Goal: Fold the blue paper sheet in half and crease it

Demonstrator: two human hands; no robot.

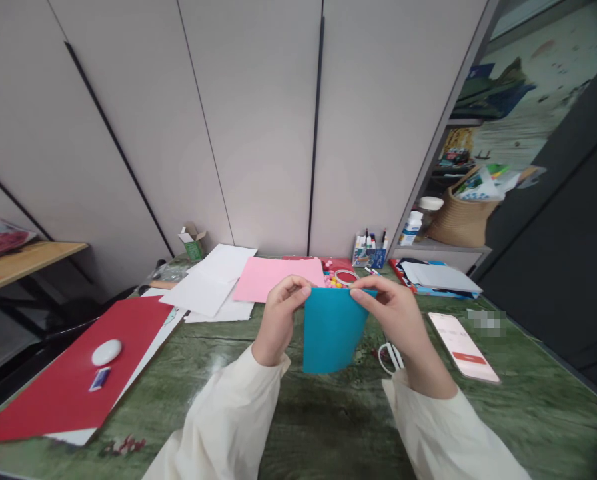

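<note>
Your left hand (281, 317) pinches the blue sheet (333, 333) at its upper left corner; your right hand (394, 308) pinches the same top edge toward the right. The sheet hangs below both grips, over the desk (218, 373), its longer side seemingly running downward, with neither hand clearly nearer.

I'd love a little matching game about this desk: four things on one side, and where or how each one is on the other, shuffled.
1. blue paper
2. phone
3. woven basket
4. white oval object

A. on the shelf
B. lying on the red sheet
C. held at its top edge by the left hand and right hand
D. flat on the green table, screen lit

Pairs: 1-C, 2-D, 3-A, 4-B
</note>
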